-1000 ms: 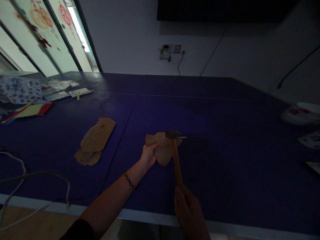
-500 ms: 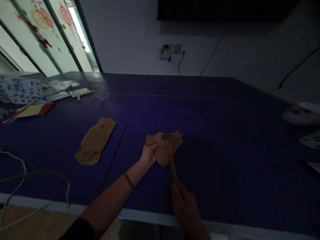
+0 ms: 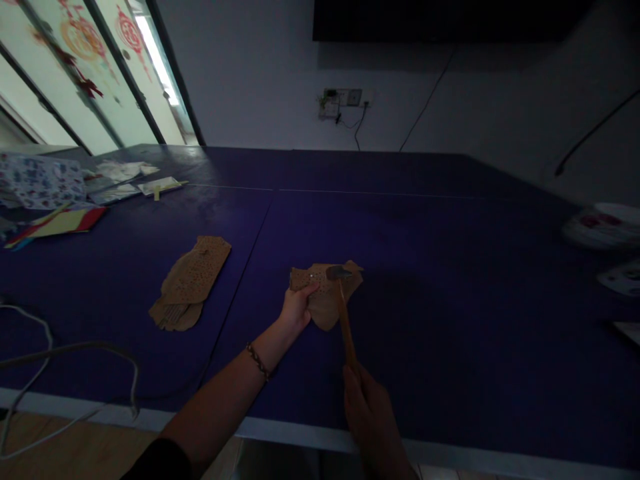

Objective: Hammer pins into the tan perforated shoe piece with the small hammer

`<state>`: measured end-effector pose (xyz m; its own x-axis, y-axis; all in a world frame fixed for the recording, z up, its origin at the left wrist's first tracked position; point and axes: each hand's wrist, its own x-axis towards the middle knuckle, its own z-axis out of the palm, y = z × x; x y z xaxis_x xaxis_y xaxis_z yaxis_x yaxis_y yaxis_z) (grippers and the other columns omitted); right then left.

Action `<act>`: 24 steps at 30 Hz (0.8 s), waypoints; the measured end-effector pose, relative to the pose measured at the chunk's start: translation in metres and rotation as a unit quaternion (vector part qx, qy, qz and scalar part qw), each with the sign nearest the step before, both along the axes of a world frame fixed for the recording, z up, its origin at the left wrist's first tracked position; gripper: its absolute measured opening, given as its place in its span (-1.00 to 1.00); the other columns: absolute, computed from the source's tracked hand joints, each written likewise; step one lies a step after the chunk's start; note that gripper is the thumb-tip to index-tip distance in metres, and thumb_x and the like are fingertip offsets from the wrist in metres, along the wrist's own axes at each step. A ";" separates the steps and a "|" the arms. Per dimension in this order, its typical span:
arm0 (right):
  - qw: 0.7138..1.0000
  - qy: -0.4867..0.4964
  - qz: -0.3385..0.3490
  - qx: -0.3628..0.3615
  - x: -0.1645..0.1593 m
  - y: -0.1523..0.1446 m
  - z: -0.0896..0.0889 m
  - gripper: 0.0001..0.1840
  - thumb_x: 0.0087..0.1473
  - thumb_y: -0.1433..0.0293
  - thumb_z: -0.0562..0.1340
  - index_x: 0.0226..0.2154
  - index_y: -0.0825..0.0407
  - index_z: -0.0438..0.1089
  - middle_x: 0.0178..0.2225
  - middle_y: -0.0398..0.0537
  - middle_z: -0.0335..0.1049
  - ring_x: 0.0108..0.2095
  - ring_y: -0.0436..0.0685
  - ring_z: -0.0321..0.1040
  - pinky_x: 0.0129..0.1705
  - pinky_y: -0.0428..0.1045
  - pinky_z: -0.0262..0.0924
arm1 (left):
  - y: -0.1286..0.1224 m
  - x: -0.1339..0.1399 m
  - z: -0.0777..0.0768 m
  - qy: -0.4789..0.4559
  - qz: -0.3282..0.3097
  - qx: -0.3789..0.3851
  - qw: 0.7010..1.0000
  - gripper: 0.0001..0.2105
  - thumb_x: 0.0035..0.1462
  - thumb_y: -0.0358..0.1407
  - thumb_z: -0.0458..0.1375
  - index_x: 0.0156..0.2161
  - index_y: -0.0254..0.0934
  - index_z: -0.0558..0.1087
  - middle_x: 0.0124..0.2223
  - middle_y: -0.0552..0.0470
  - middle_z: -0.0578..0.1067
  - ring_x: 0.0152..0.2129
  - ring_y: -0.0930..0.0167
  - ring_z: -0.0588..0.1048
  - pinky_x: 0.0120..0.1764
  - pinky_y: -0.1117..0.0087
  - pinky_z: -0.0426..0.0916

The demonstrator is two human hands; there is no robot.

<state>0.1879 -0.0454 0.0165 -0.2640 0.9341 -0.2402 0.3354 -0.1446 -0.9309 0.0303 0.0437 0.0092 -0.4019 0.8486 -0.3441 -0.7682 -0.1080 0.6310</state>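
Note:
My left hand [image 3: 297, 308] grips the left edge of a brown, flat piece that looks like cardboard or leather [image 3: 324, 313], thumb on top. Small holes and a few shiny dots mark its upper part. My right hand [image 3: 369, 407] is closed around the wooden handle of a hammer [image 3: 346, 327]. The hammer's dark metal head lies over the upper right of the brown piece; whether it touches the surface I cannot tell. To the left, a stack of similar brown pieces [image 3: 193, 280], dotted with holes, lies on the purple table [image 3: 425, 320].
Looped cables [image 3: 75, 345] hang over the table's front left edge. A patterned bag [image 3: 45, 179], papers [image 3: 123, 172] and coloured sheets [image 3: 70, 221] lie at the far left. A round white container [image 3: 605, 227] stands at the right edge. Behind is a wall with sockets [image 3: 345, 98].
The hammer head has shifted very slightly to the right over the brown piece. Both hands keep their grips in nearly the same place.

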 end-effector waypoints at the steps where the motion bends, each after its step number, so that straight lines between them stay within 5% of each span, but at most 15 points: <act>1: 1.000 0.004 0.001 -0.003 0.000 0.001 0.000 -0.58 -0.03 0.05 0.03 -0.57 0.06 0.23 -0.75 -0.28 0.00 -0.73 -0.07 -0.05 -0.71 -0.13 -0.15 | 0.000 0.000 0.000 -0.001 -0.001 0.000 1.000 -0.73 -0.28 -0.55 0.22 -0.34 -0.36 0.44 -0.36 -0.06 0.54 -0.40 0.31 0.51 -0.18 0.24 0.36; 9: 0.998 0.048 0.002 -0.026 0.009 -0.009 -0.002 -0.58 -0.03 0.04 0.03 -0.54 0.06 0.24 -0.75 -0.27 0.02 -0.72 -0.09 -0.05 -0.72 -0.16 -0.15 | 0.000 0.001 0.001 -0.003 -0.009 -0.007 1.000 -0.74 -0.26 -0.55 0.21 -0.33 -0.37 0.44 -0.36 -0.06 0.54 -0.39 0.30 0.51 -0.18 0.24 0.36; 24: 1.000 -0.013 0.018 -0.021 0.003 0.000 -0.004 -0.54 -0.03 0.02 0.00 -0.54 0.08 0.25 -0.73 -0.26 0.00 -0.70 -0.07 -0.04 -0.70 -0.13 -0.15 | 0.000 0.000 -0.001 -0.001 -0.004 -0.002 1.000 -0.73 -0.28 -0.56 0.21 -0.34 -0.36 0.44 -0.39 -0.05 0.54 -0.43 0.32 0.51 -0.21 0.26 0.36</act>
